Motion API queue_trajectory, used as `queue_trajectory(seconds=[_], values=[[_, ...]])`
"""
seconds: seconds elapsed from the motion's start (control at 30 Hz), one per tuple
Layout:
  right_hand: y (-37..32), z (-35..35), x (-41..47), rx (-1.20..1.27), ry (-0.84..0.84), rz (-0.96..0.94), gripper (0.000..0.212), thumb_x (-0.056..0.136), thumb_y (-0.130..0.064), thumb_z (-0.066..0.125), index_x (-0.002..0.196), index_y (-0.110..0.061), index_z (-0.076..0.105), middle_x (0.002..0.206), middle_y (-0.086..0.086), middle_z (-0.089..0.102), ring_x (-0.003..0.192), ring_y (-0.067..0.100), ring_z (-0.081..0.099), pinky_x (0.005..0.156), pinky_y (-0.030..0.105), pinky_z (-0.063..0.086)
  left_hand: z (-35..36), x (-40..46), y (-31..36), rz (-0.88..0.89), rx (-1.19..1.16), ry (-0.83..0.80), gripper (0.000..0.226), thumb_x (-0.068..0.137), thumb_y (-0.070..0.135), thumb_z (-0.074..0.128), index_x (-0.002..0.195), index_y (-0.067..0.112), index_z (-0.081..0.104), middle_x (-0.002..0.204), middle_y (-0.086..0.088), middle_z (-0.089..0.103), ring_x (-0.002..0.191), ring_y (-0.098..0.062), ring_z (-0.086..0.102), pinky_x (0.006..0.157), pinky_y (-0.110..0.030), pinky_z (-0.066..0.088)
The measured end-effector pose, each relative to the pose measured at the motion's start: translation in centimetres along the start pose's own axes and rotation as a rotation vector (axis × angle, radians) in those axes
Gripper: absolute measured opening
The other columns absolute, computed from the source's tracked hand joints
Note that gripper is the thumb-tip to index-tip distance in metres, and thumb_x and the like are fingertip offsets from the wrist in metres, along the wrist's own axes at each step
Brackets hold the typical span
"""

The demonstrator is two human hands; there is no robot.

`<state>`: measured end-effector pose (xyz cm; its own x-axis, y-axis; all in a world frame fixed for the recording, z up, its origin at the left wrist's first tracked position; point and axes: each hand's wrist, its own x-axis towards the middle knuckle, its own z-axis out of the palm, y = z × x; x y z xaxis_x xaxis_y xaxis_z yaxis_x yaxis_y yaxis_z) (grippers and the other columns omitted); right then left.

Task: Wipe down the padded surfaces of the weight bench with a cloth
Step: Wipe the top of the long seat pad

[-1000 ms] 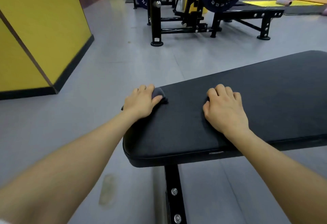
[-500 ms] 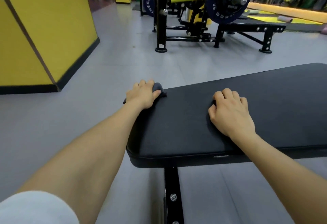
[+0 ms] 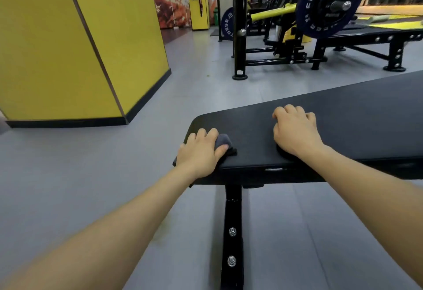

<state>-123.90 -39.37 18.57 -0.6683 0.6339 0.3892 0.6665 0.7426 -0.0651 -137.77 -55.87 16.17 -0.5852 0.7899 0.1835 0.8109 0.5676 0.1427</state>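
The left hand (image 3: 200, 152) presses a grey cloth (image 3: 223, 141) onto the black pad of the counter (image 3: 357, 115). Over the last second the hand has drawn the cloth from the far corner of the pad's end back toward the near edge. The left fingers (image 3: 207, 134) are curled over the cloth and lie close together; the thumb clamps its right fold. Part of the cloth shows ahead of the fingertips, and a dark corner trails off the pad's end behind the wrist.

The right hand (image 3: 295, 132) has kept its place, palm down on the pad to the right of the cloth and well apart from it, its fingers (image 3: 289, 111) bent and slightly spread, holding nothing.

Judgement: one end strip is covered. The long run of pad beyond the right fingers remains to be wiped.
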Motion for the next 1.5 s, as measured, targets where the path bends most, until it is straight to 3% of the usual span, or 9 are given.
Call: queue_trajectory(seconds=[0.3,0.57,0.67,0.87,1.03,1.13,1.33,1.5], values=[[1.8,-0.5,-1.7,-0.063,0.131,0.06,0.024,0.087,-0.007,0.037,0.106,-0.01,0.052,0.103,0.007,0.057,0.097,0.027,0.049,0.087,0.037,0.029,0.8,7.3,1.5,-0.059,-0.012,-0.01,0.044,0.095,0.053,0.031,0.12,0.019,0.042,0.128,-0.012,0.047,0.117,-0.033,0.043,0.09,-0.047,0.039],[1.8,-0.3,-1.8,-0.083,0.162,0.053,0.022,0.086,-0.006,0.037,0.103,-0.011,0.051,0.096,0.005,0.057,0.089,0.026,0.049,0.085,0.036,0.03,0.0,-0.3,3.1,0.114,0.042,0.082,0.034,0.094,0.054,0.031,0.099,0.022,0.039,0.108,-0.003,0.047,0.104,-0.026,0.045,0.073,-0.038,0.036],[1.7,-0.2,-1.8,-0.077,0.159,0.047,0.021,0.086,-0.007,0.038,0.102,-0.011,0.051,0.093,0.004,0.056,0.087,0.025,0.049,0.084,0.036,0.031,-0.2,0.9,2.8,0.117,-0.011,0.051,0.031,0.094,0.054,0.031,0.094,0.023,0.036,0.107,-0.004,0.048,0.103,-0.027,0.046,0.073,-0.038,0.037],[1.8,-0.3,-1.9,-0.045,0.166,0.055,0.024,0.087,-0.007,0.036,0.105,-0.011,0.051,0.096,0.003,0.057,0.089,0.024,0.05,0.086,0.035,0.031,0.6,6.7,3.6,-0.024,-0.014,0.005,0.042,0.095,0.053,0.031,0.115,0.018,0.043,0.122,-0.012,0.049,0.112,-0.032,0.045,0.085,-0.046,0.039],[1.9,-0.4,-2.1,-0.044,0.169,0.069,0.023,0.086,-0.007,0.037,0.103,-0.012,0.051,0.093,0.003,0.056,0.086,0.024,0.049,0.084,0.035,0.032,0.0,1.7,4.4,0.143,-0.017,0.038,0.031,0.094,0.054,0.032,0.093,0.024,0.036,0.1,0.0,0.046,0.1,-0.025,0.047,0.076,-0.039,0.037],[1.8,-0.3,-2.0,-0.013,0.177,0.086,0.022,0.087,-0.007,0.036,0.103,-0.012,0.05,0.092,0.002,0.055,0.085,0.023,0.048,0.082,0.035,0.033,-0.1,0.3,4.8,0.196,-0.027,0.052,0.03,0.094,0.054,0.032,0.091,0.025,0.036,0.093,0.004,0.041,0.096,-0.023,0.046,0.075,-0.037,0.037],[1.8,-0.9,-2.0,0.141,0.145,0.115,0.024,0.091,-0.008,0.035,0.109,-0.013,0.049,0.105,0.002,0.055,0.098,0.023,0.046,0.085,0.034,0.032,0.5,7.7,8.4,0.077,-0.027,-0.008,0.041,0.095,0.053,0.032,0.114,0.019,0.045,0.12,-0.009,0.049,0.115,-0.03,0.044,0.086,-0.044,0.037],[4.0,-2.9,-2.1,0.352,0.193,0.204,0.029,0.093,-0.009,0.037,0.117,-0.013,0.052,0.115,0.003,0.055,0.11,0.023,0.046,0.092,0.036,0.029,0.5,9.8,11.0,0.022,-0.05,-0.041,0.044,0.095,0.052,0.032,0.121,0.019,0.044,0.129,-0.01,0.047,0.121,-0.031,0.041,0.093,-0.047,0.035]])
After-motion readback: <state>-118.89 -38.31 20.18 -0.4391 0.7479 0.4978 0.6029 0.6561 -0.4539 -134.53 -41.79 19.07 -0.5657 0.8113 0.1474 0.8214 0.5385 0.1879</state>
